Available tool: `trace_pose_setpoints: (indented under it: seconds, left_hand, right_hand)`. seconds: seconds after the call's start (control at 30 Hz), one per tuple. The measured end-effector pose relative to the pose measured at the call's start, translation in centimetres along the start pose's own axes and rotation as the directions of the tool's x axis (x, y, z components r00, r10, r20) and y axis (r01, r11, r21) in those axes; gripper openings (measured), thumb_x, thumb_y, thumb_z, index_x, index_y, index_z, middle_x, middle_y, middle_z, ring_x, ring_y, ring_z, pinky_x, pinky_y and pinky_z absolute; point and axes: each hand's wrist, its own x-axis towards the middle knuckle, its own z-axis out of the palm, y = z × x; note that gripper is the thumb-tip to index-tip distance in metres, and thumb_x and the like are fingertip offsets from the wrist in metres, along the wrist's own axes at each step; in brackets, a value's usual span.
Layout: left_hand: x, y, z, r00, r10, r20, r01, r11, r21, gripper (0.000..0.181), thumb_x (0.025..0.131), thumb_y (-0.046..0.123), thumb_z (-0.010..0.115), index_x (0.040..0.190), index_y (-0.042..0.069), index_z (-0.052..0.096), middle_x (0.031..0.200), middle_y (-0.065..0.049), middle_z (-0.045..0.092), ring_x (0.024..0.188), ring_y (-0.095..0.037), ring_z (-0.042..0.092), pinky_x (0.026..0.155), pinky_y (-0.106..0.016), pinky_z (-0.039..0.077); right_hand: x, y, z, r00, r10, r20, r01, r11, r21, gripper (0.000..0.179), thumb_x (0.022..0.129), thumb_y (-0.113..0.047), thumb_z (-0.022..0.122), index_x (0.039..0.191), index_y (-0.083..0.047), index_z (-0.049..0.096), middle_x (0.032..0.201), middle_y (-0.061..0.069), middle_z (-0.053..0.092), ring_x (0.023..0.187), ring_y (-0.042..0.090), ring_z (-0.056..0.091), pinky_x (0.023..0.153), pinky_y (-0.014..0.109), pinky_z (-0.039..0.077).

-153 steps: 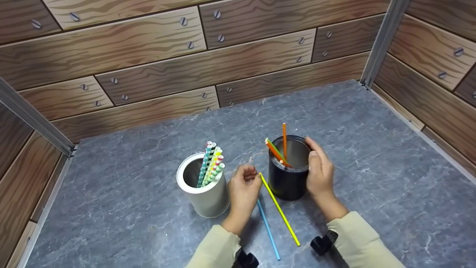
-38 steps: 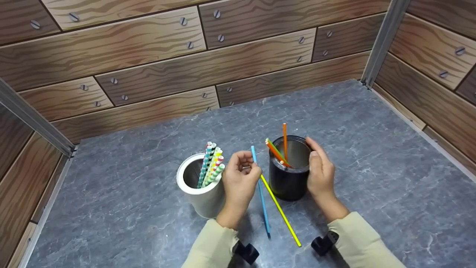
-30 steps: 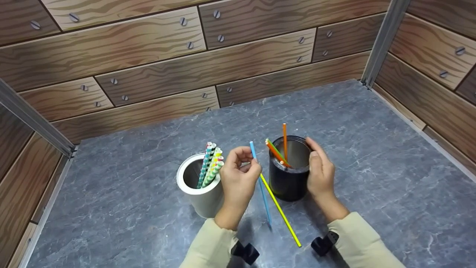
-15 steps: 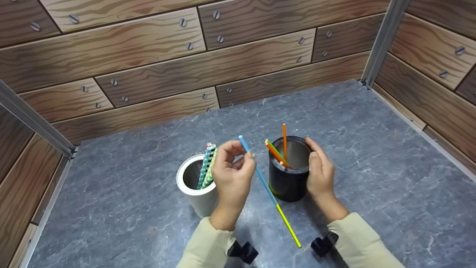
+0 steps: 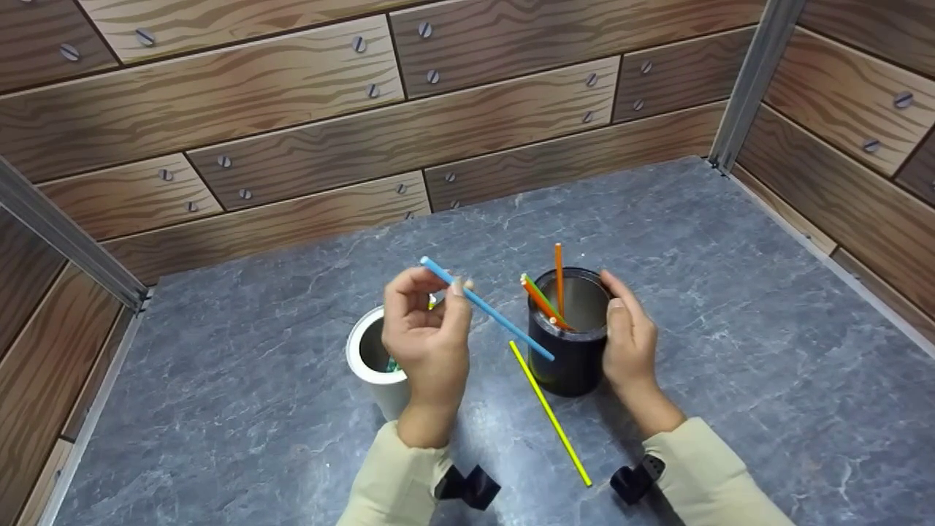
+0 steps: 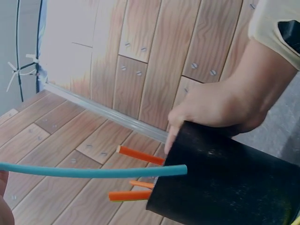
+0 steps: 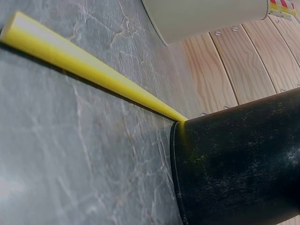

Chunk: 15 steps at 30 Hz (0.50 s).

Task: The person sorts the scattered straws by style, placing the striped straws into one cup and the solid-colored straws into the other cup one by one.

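My left hand (image 5: 429, 343) pinches a blue straw (image 5: 493, 313) near its upper end, above the table. The straw slants down to the right, its lower end in front of the black cup (image 5: 566, 365) in the head view. Around the right side of that cup my right hand (image 5: 632, 343) is curled, thumb and fingers at its wall. Orange straws (image 5: 559, 277) and a green straw (image 5: 542, 294) lean inside the black cup. A yellow straw (image 5: 549, 413) lies on the table in front of it. Behind my left hand stands a white cup (image 5: 365, 358), its patterned straws mostly hidden.
The grey marbled table (image 5: 248, 380) bears both cups. Wood-patterned panels (image 5: 292, 109) wall the back and sides, with metal corner posts (image 5: 756, 88). In the right wrist view the white cup (image 7: 211, 16) stands beyond the yellow straw.
My left hand has picked the blue straw up off the table, moved left and raised it, tilting it flatter. The right hand keeps its hold on the black cup; the yellow straw stays put.
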Motion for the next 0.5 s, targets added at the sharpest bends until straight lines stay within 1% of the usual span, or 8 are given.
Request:
trace_pose_setpoints:
  seconds: [0.1, 0.23, 0.3, 0.4, 0.5]
  left_hand:
    - [0.25, 0.39, -0.05, 0.999, -0.008, -0.034, 0.007, 0.999, -0.039, 0.020, 0.077, -0.016, 0.054, 0.094, -0.011, 0.045, 0.082, -0.004, 0.051, 0.076, -0.012, 0.059, 0.069, -0.031, 0.058]
    - [0.43, 0.77, -0.14, 0.998, -0.020, -0.064, 0.014, 0.996, -0.085, 0.026, 0.077, -0.016, 0.051, 0.096, 0.001, 0.047, 0.084, -0.004, 0.049, 0.079, -0.014, 0.059, 0.075, -0.031, 0.057]
    - [0.43, 0.82, -0.15, 0.997, -0.020, -0.074, 0.012, 0.995, -0.100, 0.029, 0.077, -0.016, 0.051, 0.096, 0.005, 0.046, 0.085, -0.005, 0.049, 0.080, -0.015, 0.059, 0.076, -0.031, 0.057]
    - [0.28, 0.61, -0.19, 0.998, -0.004, -0.065, -0.003, 0.994, -0.106, 0.029, 0.077, -0.016, 0.049, 0.096, 0.005, 0.045, 0.087, -0.005, 0.050, 0.081, -0.016, 0.060, 0.078, -0.031, 0.056]
    - [-0.06, 0.32, -0.19, 0.999, 0.020, -0.036, -0.023, 0.995, -0.092, 0.023, 0.077, -0.017, 0.048, 0.093, -0.002, 0.042, 0.089, -0.005, 0.050, 0.083, -0.015, 0.060, 0.079, -0.031, 0.056]
  right_hand:
    - [-0.04, 0.01, 0.00, 1.000, 0.009, 0.001, -0.009, 1.000, 0.003, 0.035, 0.094, 0.000, 0.035, 0.120, 0.012, 0.054, 0.121, 0.027, 0.056, 0.112, -0.006, 0.048, 0.096, 0.012, 0.038]
    - [-0.06, 0.07, 0.01, 1.000, -0.002, -0.002, 0.002, 1.000, 0.003, 0.035, 0.093, 0.001, 0.035, 0.120, 0.013, 0.054, 0.120, 0.029, 0.055, 0.112, -0.006, 0.049, 0.095, 0.011, 0.039]
    - [-0.05, 0.08, 0.00, 1.000, -0.004, -0.003, 0.004, 1.000, 0.006, 0.035, 0.093, 0.001, 0.034, 0.120, 0.013, 0.054, 0.120, 0.030, 0.055, 0.112, -0.006, 0.049, 0.095, 0.011, 0.038]
    - [-0.03, 0.11, 0.01, 1.000, 0.002, -0.002, -0.002, 1.000, 0.007, 0.036, 0.094, 0.000, 0.034, 0.120, 0.012, 0.054, 0.121, 0.029, 0.055, 0.111, -0.006, 0.049, 0.095, 0.011, 0.038]
    - [-0.02, 0.18, 0.03, 1.000, -0.005, -0.003, 0.005, 1.000, 0.007, 0.035, 0.093, 0.001, 0.034, 0.120, 0.013, 0.054, 0.120, 0.029, 0.056, 0.111, -0.005, 0.049, 0.096, 0.011, 0.038]
